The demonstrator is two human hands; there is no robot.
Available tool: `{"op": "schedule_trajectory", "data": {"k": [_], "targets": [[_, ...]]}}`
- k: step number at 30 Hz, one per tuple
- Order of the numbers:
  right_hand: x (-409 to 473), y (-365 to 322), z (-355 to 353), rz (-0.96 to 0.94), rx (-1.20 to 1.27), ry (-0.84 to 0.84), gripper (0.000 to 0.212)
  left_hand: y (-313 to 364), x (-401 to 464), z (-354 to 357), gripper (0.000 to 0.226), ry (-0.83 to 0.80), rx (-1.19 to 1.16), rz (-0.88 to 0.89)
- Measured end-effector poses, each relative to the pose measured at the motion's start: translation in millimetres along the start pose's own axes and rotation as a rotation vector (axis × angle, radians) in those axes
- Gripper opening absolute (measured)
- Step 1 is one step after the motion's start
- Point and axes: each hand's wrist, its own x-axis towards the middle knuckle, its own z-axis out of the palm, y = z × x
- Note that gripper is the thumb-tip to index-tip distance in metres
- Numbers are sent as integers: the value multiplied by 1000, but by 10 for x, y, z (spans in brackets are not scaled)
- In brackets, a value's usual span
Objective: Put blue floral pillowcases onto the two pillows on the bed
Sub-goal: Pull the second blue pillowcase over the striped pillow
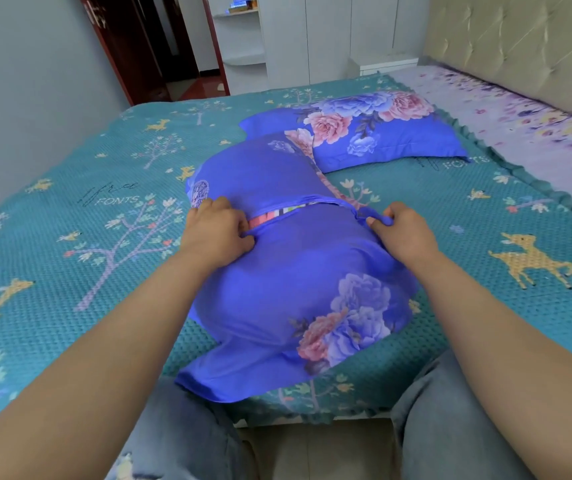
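Fabric is bunching under both my hands as I am working at the near pillow in its thin blue floral cotton pillowcase [298, 271], which is lying in the middle of the teal knitted bedspread with deer and trees [70, 188]. My left hand [217, 230] is pinching the hem of the case's opening at about nine o'clock of the pillow, thumb and fingers curled onto the cloth. My right hand [404, 232] is gripping a small gathered fold of the same hem at three o'clock. Between them a strip of the striped inner pillow [277, 214] is showing through the gap.

I am judging the case to be light, soft and a little slippery, and the pillow to be squashy, so it should give wherever I press. The hem corners look like the best places to hold, pulling evenly so the opening does not twist.

I am counting two pillows: this one, and a second blue floral covered pillow [364, 129] lying at about one o'clock, already looking fully dressed. Two pillowcases, both on.
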Motion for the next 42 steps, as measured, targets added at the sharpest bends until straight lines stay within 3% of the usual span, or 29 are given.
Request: {"op": "schedule_trajectory", "data": {"k": [4,8,12,14,16,17,19,21,24,28,32,36,37,40,42], "targets": [[-53,0,54,-19,-28,-69,28,-10,125,67,17,334,155,40],[-34,7,-21,43,-153,69,35,-32,363,105,24,173,46,-104],[-15,12,-6,36,-296,169,30,41,467,226,24,113,54,-108],[-36,-14,-18,-102,-229,324,29,35,472,263,23,99,21,-109],[-148,-166,-45,-414,-18,486,25,23,450,267,24,91,-60,-113],[-254,-300,-32,-597,93,481,22,10,422,258,24,93,-94,-107],[-494,-527,91,-856,103,254,26,-7,355,229,20,83,-162,-85],[-622,-591,331,-897,-160,33,41,-47,271,212,18,63,-320,-92],[-542,-514,513,-723,-490,-134,52,-164,61,233,13,71,-631,-49],[-348,-519,537,-523,-676,-248,50,-354,-289,404,22,267,-554,-43],[-409,-720,676,-507,-679,-272,50,-438,-530,651,34,304,-634,-232],[-297,-829,623,-394,-249,72,51,-575,-576,757,102,16,-1184,-651],[-239,-810,604,-278,-223,73,64,-584,-575,759,106,-79,-1255,-688],[-61,-741,594,97,-292,-144,110,-587,-514,765,103,-281,-1348,-758],[-1,-664,599,176,-246,-193,113,-568,-482,816,89,-368,-1402,-729]]}}
